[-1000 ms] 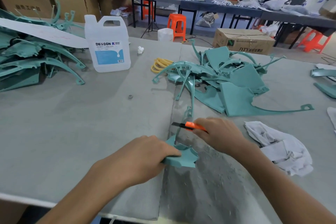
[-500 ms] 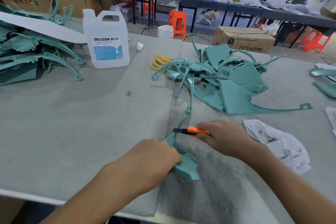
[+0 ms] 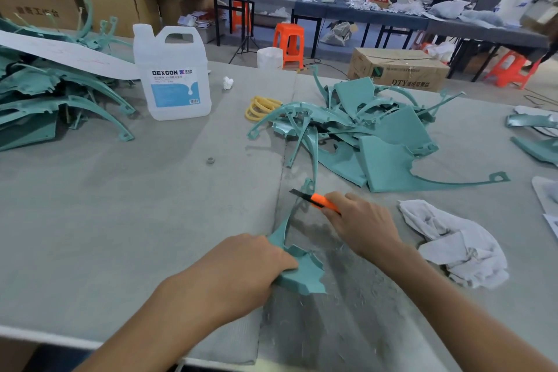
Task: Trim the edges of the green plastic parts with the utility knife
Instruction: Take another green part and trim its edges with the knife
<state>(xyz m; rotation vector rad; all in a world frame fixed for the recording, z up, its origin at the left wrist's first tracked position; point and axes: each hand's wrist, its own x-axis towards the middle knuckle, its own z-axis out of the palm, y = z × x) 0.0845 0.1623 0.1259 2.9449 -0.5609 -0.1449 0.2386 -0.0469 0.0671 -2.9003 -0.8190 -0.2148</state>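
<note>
One curved green plastic part (image 3: 305,276) was gripped at lower centre by the left hand (image 3: 241,269), held down on the grey table (image 3: 120,220). One orange utility knife (image 3: 320,202) was clenched in the right hand (image 3: 362,226), blade on the part's thin arm. Two heaps were counted: upper-left pile (image 3: 60,106), centre-right pile (image 3: 389,142). The knife had been moved farther up since a moment before.
</note>
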